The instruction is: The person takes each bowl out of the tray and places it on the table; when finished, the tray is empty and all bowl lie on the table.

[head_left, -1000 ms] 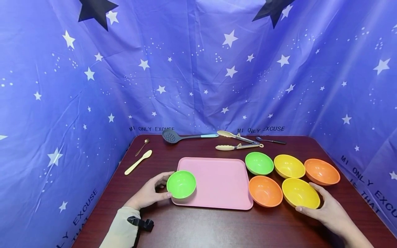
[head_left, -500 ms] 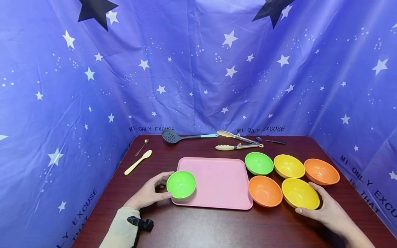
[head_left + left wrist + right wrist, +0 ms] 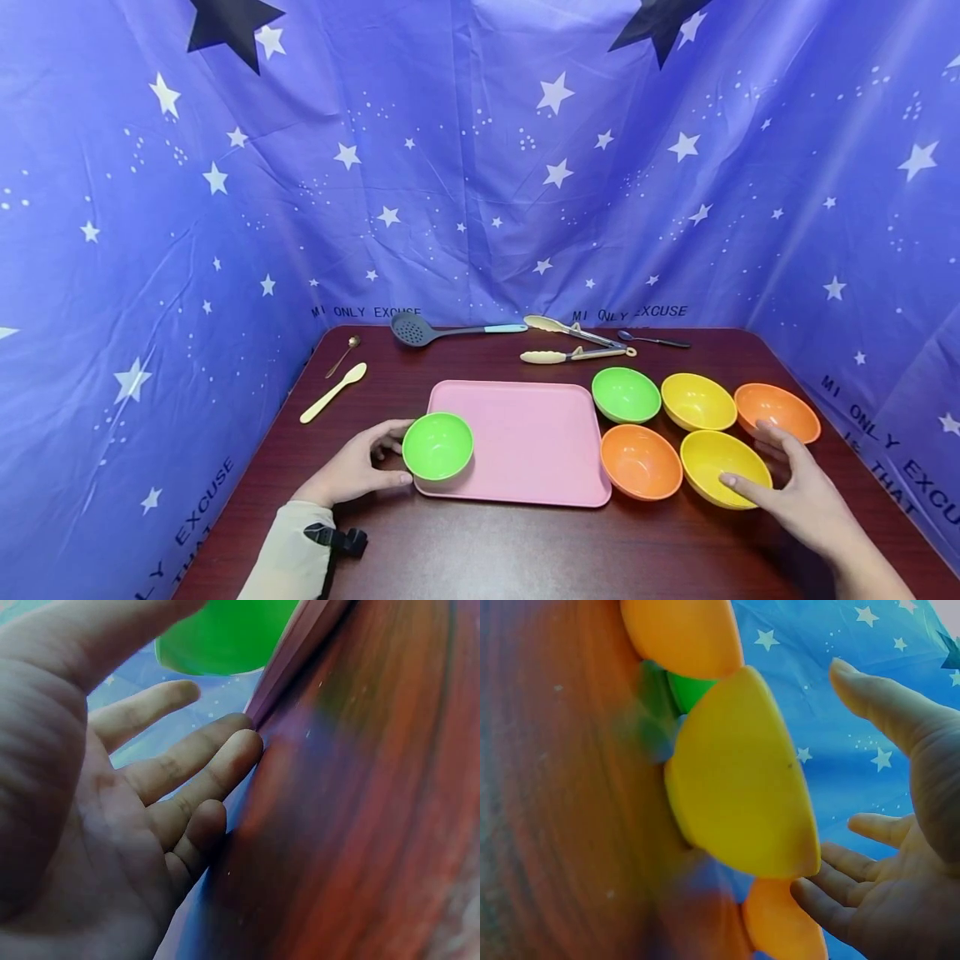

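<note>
A small green bowl (image 3: 438, 447) stands on the left front part of a pink tray (image 3: 532, 442). Beside its left rim is my left hand (image 3: 352, 468), its fingers relaxed and spread; the left wrist view shows the palm (image 3: 82, 847) with nothing in it. My right hand (image 3: 806, 504) hovers at the right side of the front yellow bowl (image 3: 723, 468), the thumb overlapping the bowl's rim in the head view. In the right wrist view that yellow bowl (image 3: 742, 780) sits apart from the thumb, and the fingers are loose.
Right of the tray stand another green bowl (image 3: 627, 395), a yellow bowl (image 3: 698, 402) and two orange bowls (image 3: 642, 462). Along the back lie a slotted ladle (image 3: 412, 330), tongs (image 3: 577, 354) and a dark-handled spoon (image 3: 656, 340). A cream spoon (image 3: 335, 392) and a small gold spoon (image 3: 343, 357) lie left.
My right hand has let go of the front yellow bowl and lifted slightly off it. The left hand has loosened and drawn a little away from the green bowl. The bowls stay in place.
</note>
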### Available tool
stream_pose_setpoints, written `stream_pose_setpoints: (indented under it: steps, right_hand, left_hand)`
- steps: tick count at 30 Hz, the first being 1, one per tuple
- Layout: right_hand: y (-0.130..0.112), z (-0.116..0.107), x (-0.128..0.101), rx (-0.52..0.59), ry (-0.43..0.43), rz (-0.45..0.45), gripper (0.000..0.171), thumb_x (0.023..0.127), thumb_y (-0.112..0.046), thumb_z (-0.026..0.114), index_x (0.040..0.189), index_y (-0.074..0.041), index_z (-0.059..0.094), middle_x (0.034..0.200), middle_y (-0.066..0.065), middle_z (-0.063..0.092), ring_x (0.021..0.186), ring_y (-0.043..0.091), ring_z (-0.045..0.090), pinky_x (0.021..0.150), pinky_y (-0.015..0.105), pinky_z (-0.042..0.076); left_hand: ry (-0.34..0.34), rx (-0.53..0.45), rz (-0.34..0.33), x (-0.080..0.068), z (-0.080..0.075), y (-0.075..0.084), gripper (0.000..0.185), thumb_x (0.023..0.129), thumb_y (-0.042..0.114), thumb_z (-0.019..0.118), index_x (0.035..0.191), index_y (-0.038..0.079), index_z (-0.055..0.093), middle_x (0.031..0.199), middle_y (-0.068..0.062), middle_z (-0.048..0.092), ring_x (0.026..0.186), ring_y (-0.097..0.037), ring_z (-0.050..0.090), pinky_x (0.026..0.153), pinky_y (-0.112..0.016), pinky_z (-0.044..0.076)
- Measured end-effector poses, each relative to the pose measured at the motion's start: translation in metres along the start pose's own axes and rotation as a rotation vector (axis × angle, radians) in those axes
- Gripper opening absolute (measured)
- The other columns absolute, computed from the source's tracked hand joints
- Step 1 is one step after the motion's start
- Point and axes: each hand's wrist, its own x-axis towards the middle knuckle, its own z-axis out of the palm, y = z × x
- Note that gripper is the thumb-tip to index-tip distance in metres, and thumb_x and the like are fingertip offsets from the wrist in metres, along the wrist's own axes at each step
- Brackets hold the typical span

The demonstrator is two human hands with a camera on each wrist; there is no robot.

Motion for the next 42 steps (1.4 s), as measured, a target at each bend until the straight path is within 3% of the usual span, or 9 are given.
stream_pose_setpoints:
  steps: [3,9,11,12,18,23,26,30,42]
  right_hand:
    - [-0.006,-0.001,0.003,0.02,0.019,-0.008,0.098,0.092,-0.024,0.084,0.161,0.007,0.021,0.15,0.039,0.04,0.126,0.055,0.044,0.083,-0.001,0.031]
    - [-0.014,0.002,0.011,0.008,0.067,-0.059,0.092,0.092,-0.022,0.084,0.16,0.005,0.028,0.15,0.034,0.043,0.131,0.02,0.047,0.09,-0.002,0.03]
    - [-0.018,0.003,0.014,0.005,0.081,-0.081,0.09,0.092,-0.02,0.084,0.159,0.005,0.03,0.151,0.034,0.044,0.133,0.022,0.047,0.091,-0.002,0.028]
    - [-0.02,0.004,0.016,0.007,0.088,-0.093,0.089,0.092,-0.02,0.084,0.159,0.005,0.031,0.151,0.034,0.044,0.134,0.017,0.047,0.092,-0.002,0.028]
    - [-0.037,0.007,0.03,0.035,0.111,-0.168,0.083,0.09,-0.016,0.085,0.156,0.003,0.038,0.149,0.03,0.046,0.119,-0.017,0.039,0.093,-0.001,0.03]
    - [-0.056,0.014,0.04,0.052,0.092,-0.192,0.079,0.091,-0.018,0.084,0.156,-0.002,0.041,0.149,0.026,0.048,0.124,-0.009,0.044,0.094,0.001,0.032]
    - [-0.067,0.019,0.046,0.061,0.071,-0.198,0.077,0.093,-0.018,0.083,0.156,-0.003,0.041,0.149,0.025,0.049,0.133,0.014,0.05,0.094,0.001,0.033]
    - [-0.079,0.026,0.053,0.075,0.047,-0.212,0.076,0.093,-0.017,0.082,0.155,-0.002,0.041,0.149,0.024,0.051,0.13,0.042,0.049,0.095,0.002,0.031]
    - [-0.101,0.051,0.068,0.076,-0.034,-0.242,0.071,0.095,-0.026,0.081,0.153,-0.007,0.044,0.149,0.019,0.053,0.133,0.039,0.051,0.1,0.007,0.032]
  left_hand:
    - [-0.015,0.013,-0.03,-0.001,-0.001,-0.002,0.078,0.08,0.031,0.094,0.148,0.022,0.056,0.126,0.004,0.065,0.103,-0.022,0.064,0.084,-0.036,0.052]
    - [-0.047,0.027,-0.053,-0.001,-0.002,-0.008,0.072,0.082,0.035,0.092,0.144,0.023,0.058,0.113,0.005,0.067,0.096,-0.02,0.064,0.083,-0.032,0.052]
    - [-0.055,0.026,-0.046,0.0,-0.001,-0.009,0.069,0.082,0.035,0.092,0.141,0.023,0.06,0.109,0.004,0.067,0.093,-0.02,0.063,0.082,-0.031,0.052]
    - [-0.056,0.019,-0.047,0.0,0.0,-0.01,0.067,0.082,0.034,0.093,0.14,0.023,0.06,0.108,0.004,0.067,0.093,-0.021,0.063,0.082,-0.032,0.052]
    - [-0.06,0.036,-0.087,0.0,0.002,-0.008,0.06,0.079,0.035,0.094,0.131,0.026,0.064,0.101,0.003,0.064,0.09,-0.022,0.06,0.078,-0.032,0.05]
    - [-0.063,0.104,-0.098,0.001,0.003,-0.007,0.06,0.078,0.042,0.094,0.128,0.03,0.064,0.098,0.005,0.063,0.09,-0.017,0.059,0.078,-0.03,0.05]
    - [-0.06,0.13,-0.099,0.002,0.005,-0.006,0.059,0.077,0.045,0.094,0.127,0.031,0.064,0.096,0.007,0.062,0.089,-0.015,0.058,0.077,-0.03,0.05]
    - [-0.054,0.159,-0.103,0.002,0.006,-0.007,0.058,0.076,0.048,0.094,0.124,0.032,0.064,0.092,0.008,0.061,0.087,-0.014,0.057,0.075,-0.029,0.049]
    - [-0.046,0.17,-0.1,0.003,0.007,-0.007,0.056,0.075,0.047,0.095,0.12,0.033,0.064,0.089,0.008,0.061,0.086,-0.012,0.057,0.073,-0.029,0.049]
